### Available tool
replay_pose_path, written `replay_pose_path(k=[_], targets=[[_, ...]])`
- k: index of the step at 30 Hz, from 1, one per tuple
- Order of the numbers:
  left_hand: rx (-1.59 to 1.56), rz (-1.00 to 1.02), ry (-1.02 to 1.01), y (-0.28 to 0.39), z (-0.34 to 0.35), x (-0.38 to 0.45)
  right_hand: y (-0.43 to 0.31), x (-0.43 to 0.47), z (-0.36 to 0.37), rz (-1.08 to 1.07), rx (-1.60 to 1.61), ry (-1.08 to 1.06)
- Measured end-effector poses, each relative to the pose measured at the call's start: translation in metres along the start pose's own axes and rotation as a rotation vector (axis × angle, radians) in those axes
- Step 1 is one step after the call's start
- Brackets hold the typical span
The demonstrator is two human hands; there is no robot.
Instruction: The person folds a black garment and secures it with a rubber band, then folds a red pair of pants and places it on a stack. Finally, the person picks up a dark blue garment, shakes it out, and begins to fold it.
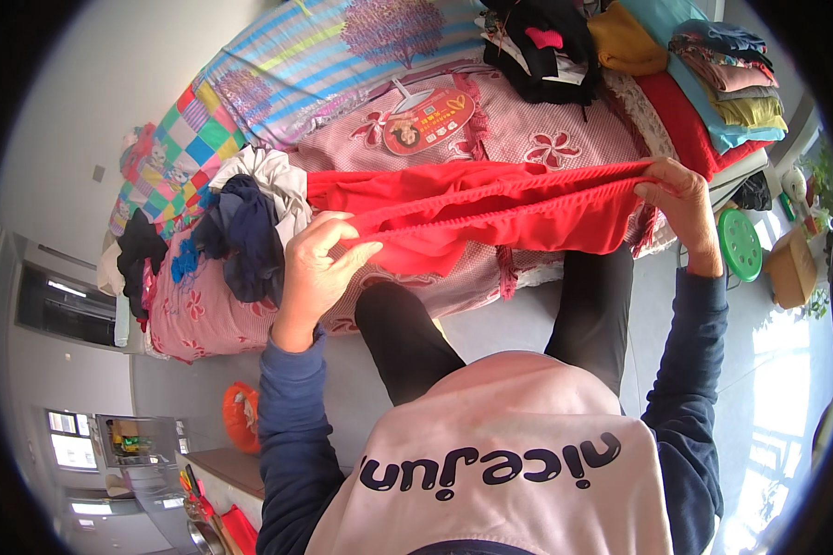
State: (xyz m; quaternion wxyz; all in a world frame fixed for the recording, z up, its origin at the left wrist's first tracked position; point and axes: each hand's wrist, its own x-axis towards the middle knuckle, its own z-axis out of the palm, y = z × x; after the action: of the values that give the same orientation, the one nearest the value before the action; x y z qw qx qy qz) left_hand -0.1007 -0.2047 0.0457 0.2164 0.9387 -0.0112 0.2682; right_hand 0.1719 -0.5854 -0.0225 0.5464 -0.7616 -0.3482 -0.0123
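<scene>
A red garment (416, 208) with a gathered elastic waistband is stretched sideways over the edge of a bed with a pink patterned cover (229, 316). My left hand (323, 267) pinches one end of the waistband, and my right hand (680, 201) grips the other end. Between them the band's two edges lie a little apart. Beside my left hand is a heap of crumpled clothes, with a dark blue garment (250, 239) and a white one (284, 184). An oval red paper fan (430, 121) lies on the cover beyond the red garment.
Folded clothes (736, 90) are stacked at the far right, near a mustard garment (628, 41) and a black heap (562, 76). A striped quilt (305, 62) lies along the back. A green stool (739, 245) and a cardboard box (791, 269) stand right; an orange bin (239, 416) stands lower left.
</scene>
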Motion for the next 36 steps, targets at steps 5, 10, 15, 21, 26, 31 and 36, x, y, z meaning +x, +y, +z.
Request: replay_pose_path(k=[5, 10, 15, 21, 26, 31, 36], targets=[[-0.479, -0.192, -0.021, 0.000, -0.024, 0.001, -0.004, 0.019, -0.007, 0.093, 0.263, 0.000], [-0.752, -0.144, 0.028, 0.003, -0.043, 0.003, -0.025, 0.027, -0.010, -0.161, 0.264, 0.016], [-0.774, -0.085, 0.155, 0.007, -0.049, 0.005, -0.050, 0.031, -0.010, -0.231, 0.394, -0.017], [-0.830, -0.111, 0.165, 0.004, -0.066, 0.006, -0.069, 0.038, -0.009, -0.209, 0.647, -0.122], [-0.790, -0.085, 0.227, -0.003, -0.075, 0.010, -0.079, 0.043, -0.013, -0.150, 0.570, -0.251], [-0.508, -0.104, 0.140, -0.006, -0.087, 0.010, -0.096, 0.048, -0.016, -0.129, 0.375, -0.252], [-0.085, 0.047, -0.037, -0.005, -0.107, 0.023, -0.127, 0.072, -0.010, -0.495, -0.468, -0.099]])
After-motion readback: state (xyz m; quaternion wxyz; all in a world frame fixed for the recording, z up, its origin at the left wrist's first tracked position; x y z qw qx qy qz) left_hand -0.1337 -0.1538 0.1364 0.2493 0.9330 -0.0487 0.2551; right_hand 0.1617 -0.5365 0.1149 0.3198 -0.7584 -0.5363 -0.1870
